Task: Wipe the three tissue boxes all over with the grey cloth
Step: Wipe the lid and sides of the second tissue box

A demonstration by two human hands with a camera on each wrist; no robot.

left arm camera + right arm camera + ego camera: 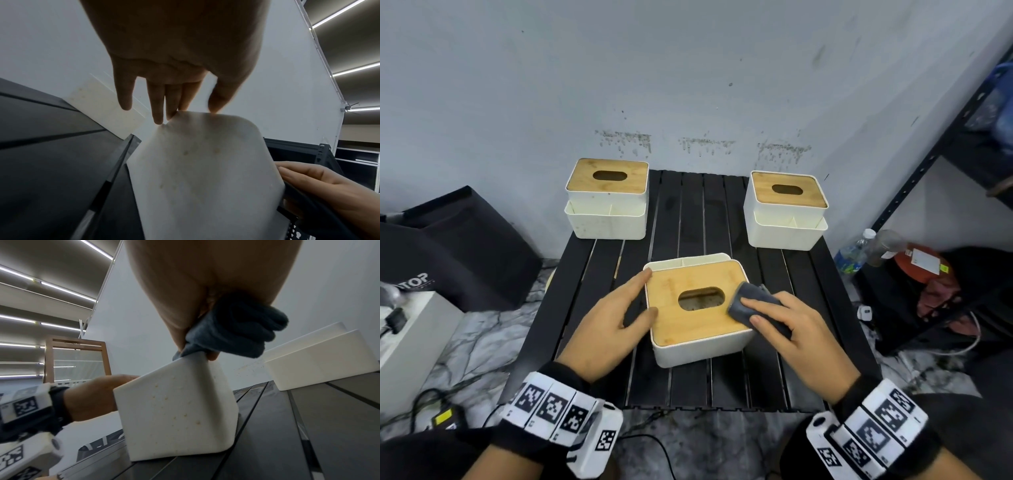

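While the left hand [616, 318] is bracing the near tissue box [697, 306] with straight fingers at its left edge, the right hand [796, 329] is clutching the grey cloth [753, 305], pressing it onto the lid's right end, mid-table [585, 274].

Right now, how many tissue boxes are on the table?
3. Near box at the front centre, left hand steadying it, right hand pressing the grey cloth on its lid; far-left box; far-right box. None seems hidden.

Left hand [174, 56] fingertips on white tissue box [205, 178] edge
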